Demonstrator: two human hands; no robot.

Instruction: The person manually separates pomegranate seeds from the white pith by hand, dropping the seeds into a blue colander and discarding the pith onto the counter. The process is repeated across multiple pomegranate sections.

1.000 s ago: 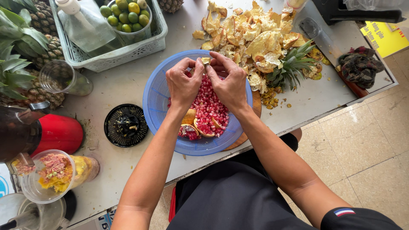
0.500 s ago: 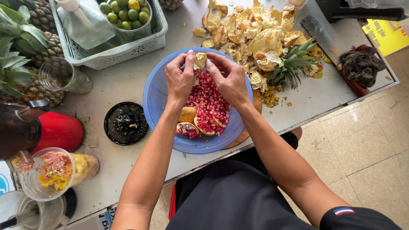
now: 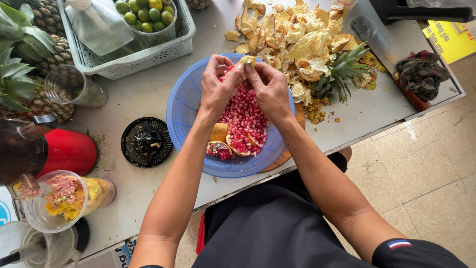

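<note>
Both my hands meet over a blue plastic strainer bowl point(image 3: 183, 106) on the grey table. My left hand point(image 3: 218, 85) and my right hand point(image 3: 267, 87) together grip a piece of pomegranate point(image 3: 246, 60), pale rind up, red seeds just showing under the left fingers. A heap of red pomegranate seeds point(image 3: 245, 119) fills the bowl below the hands. Pomegranate pieces with rind point(image 3: 223, 144) lie at the bowl's near side.
A pile of fruit peel point(image 3: 297, 37) and a pineapple crown point(image 3: 342, 74) lie right of the bowl. A white basket point(image 3: 129, 59) holds limes point(image 3: 146, 12). Pineapples point(image 3: 34, 44), a plastic cup point(image 3: 67, 84), a black strainer disc point(image 3: 147, 141) and a red juicer point(image 3: 64, 151) stand left.
Both hands have risen from the seed heap toward the bowl's far rim, lifting the pomegranate piece. The pale rind now shows between the fingertips.
</note>
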